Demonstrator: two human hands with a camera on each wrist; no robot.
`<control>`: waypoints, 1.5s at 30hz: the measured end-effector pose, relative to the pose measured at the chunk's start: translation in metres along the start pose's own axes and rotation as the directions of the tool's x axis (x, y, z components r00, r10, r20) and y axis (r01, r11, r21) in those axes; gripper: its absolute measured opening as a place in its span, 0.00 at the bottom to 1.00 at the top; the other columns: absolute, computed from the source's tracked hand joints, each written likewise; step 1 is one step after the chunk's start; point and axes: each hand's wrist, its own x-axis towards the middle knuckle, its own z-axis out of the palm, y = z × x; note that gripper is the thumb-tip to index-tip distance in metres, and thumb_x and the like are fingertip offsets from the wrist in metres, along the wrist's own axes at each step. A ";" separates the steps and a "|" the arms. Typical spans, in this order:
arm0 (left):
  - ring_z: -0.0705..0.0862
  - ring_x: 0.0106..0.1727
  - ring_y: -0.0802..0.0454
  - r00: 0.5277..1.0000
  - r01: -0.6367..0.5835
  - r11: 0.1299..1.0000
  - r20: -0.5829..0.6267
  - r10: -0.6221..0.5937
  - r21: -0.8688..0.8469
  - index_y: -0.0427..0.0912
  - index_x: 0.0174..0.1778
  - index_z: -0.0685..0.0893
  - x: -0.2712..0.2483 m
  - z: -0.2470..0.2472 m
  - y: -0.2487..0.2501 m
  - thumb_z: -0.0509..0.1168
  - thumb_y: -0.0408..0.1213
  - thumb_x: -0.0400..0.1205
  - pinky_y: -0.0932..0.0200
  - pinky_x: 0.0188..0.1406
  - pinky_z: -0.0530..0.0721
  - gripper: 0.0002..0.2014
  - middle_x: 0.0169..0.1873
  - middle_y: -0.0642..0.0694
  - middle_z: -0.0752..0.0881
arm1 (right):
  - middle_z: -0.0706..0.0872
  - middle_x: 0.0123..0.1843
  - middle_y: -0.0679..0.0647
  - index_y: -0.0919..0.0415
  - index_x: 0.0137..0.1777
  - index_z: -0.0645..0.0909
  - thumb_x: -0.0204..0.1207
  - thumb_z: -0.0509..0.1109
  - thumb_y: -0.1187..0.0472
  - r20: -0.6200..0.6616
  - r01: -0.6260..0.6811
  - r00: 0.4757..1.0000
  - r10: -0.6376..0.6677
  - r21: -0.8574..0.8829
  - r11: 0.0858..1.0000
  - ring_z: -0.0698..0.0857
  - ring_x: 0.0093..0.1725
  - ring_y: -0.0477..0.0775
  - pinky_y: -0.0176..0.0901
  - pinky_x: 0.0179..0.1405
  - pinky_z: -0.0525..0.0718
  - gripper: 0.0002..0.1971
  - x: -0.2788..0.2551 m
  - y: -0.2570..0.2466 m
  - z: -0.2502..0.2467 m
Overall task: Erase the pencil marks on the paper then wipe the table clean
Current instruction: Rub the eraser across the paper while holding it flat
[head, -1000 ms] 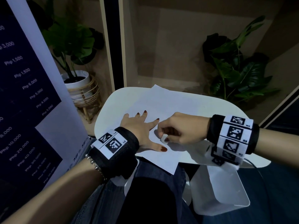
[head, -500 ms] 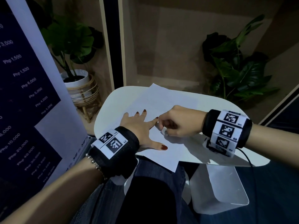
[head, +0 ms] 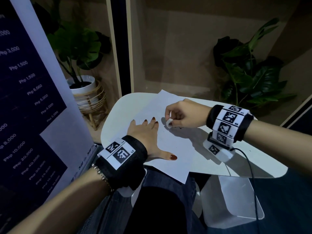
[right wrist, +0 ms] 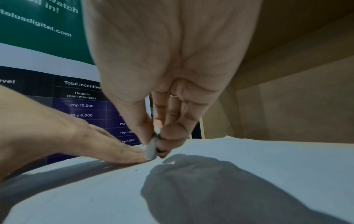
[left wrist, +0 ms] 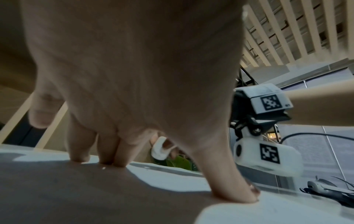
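Two potted plants are seen, one at each side. At the left, one plant [head: 76,46] is held in a white pot [head: 83,88], itself set in a wicker stand [head: 93,105]. One sheet of paper [head: 170,149] is laid on the one white table [head: 236,164], a near corner hanging past the edge. The left hand [head: 145,134] is pressed flat on the sheet, fingers straight and spread. One white eraser [head: 169,124] is pinched by the curled fingers of the right hand [head: 185,114], just beside the left fingertips, its tip against the paper. At the right, the second plant [head: 249,71] is seen; its pot cannot be made out.
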 end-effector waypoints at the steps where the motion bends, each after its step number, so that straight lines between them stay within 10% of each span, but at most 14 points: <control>1: 0.48 0.87 0.48 1.000 -0.002 1.000 0.001 0.002 -0.004 0.44 0.87 0.39 0.000 0.000 0.000 0.51 0.84 0.66 0.35 0.83 0.45 0.64 0.87 0.49 0.42 | 0.87 0.32 0.41 0.55 0.50 0.85 0.78 0.72 0.58 0.003 -0.003 1.000 0.003 -0.002 1.000 0.82 0.32 0.36 0.31 0.40 0.78 0.03 0.004 -0.001 0.001; 6: 0.47 0.87 0.48 1.000 -0.009 1.000 0.008 0.009 -0.015 0.46 0.87 0.38 0.001 0.002 -0.001 0.51 0.84 0.65 0.36 0.84 0.44 0.63 0.87 0.49 0.42 | 0.90 0.39 0.48 0.53 0.50 0.86 0.78 0.73 0.57 0.066 0.011 0.998 -0.014 0.041 0.999 0.83 0.37 0.42 0.38 0.46 0.82 0.04 0.011 -0.005 0.013; 11: 0.47 0.87 0.49 1.000 -0.001 1.000 0.018 0.001 -0.018 0.43 0.87 0.39 0.003 0.003 -0.002 0.51 0.85 0.64 0.38 0.84 0.44 0.65 0.87 0.49 0.41 | 0.90 0.38 0.46 0.57 0.50 0.87 0.78 0.74 0.65 0.390 0.006 0.917 -0.076 0.179 0.984 0.85 0.33 0.38 0.27 0.41 0.79 0.04 -0.003 -0.012 -0.002; 17: 0.46 0.87 0.50 1.000 0.001 1.000 0.012 -0.001 -0.026 0.42 0.86 0.38 0.002 0.004 -0.003 0.50 0.85 0.64 0.40 0.85 0.42 0.65 0.87 0.45 0.41 | 0.88 0.37 0.43 0.54 0.52 0.86 0.79 0.71 0.59 0.079 0.015 0.997 -0.016 0.015 1.000 0.82 0.35 0.37 0.22 0.36 0.71 0.05 0.013 -0.009 0.009; 25: 0.46 0.87 0.50 1.000 0.009 1.000 0.024 -0.009 -0.007 0.40 0.86 0.38 0.002 0.004 -0.002 0.49 0.85 0.64 0.38 0.84 0.41 0.66 0.87 0.46 0.41 | 0.87 0.36 0.43 0.53 0.50 0.87 0.77 0.74 0.60 0.329 0.057 0.942 -0.070 0.051 0.997 0.81 0.33 0.37 0.24 0.37 0.76 0.04 -0.011 -0.012 0.000; 31: 0.46 0.87 0.50 1.000 0.005 1.000 0.015 -0.005 -0.006 0.43 0.87 0.38 0.000 0.003 -0.003 0.49 0.85 0.65 0.36 0.83 0.39 0.65 0.87 0.47 0.41 | 0.87 0.34 0.41 0.55 0.50 0.87 0.79 0.72 0.60 0.069 0.046 0.997 -0.042 -0.052 0.998 0.81 0.34 0.34 0.29 0.40 0.75 0.04 0.014 -0.011 0.008; 41: 0.45 0.87 0.51 0.999 0.006 1.000 0.039 -0.006 0.001 0.40 0.86 0.37 -0.005 0.001 -0.001 0.49 0.84 0.66 0.38 0.84 0.41 0.65 0.87 0.47 0.40 | 0.88 0.33 0.38 0.50 0.45 0.88 0.77 0.77 0.58 0.361 0.051 0.929 -0.086 0.105 0.993 0.84 0.33 0.37 0.24 0.39 0.76 0.01 -0.019 -0.013 -0.003; 45: 0.46 0.87 0.50 1.000 -0.012 1.000 0.021 0.012 -0.007 0.42 0.87 0.39 -0.002 0.001 -0.006 0.48 0.80 0.73 0.36 0.83 0.40 0.57 0.87 0.48 0.41 | 0.91 0.37 0.45 0.53 0.49 0.85 0.78 0.74 0.58 0.159 -0.036 0.987 0.030 0.034 0.999 0.84 0.34 0.39 0.38 0.43 0.81 0.02 0.005 -0.001 -0.007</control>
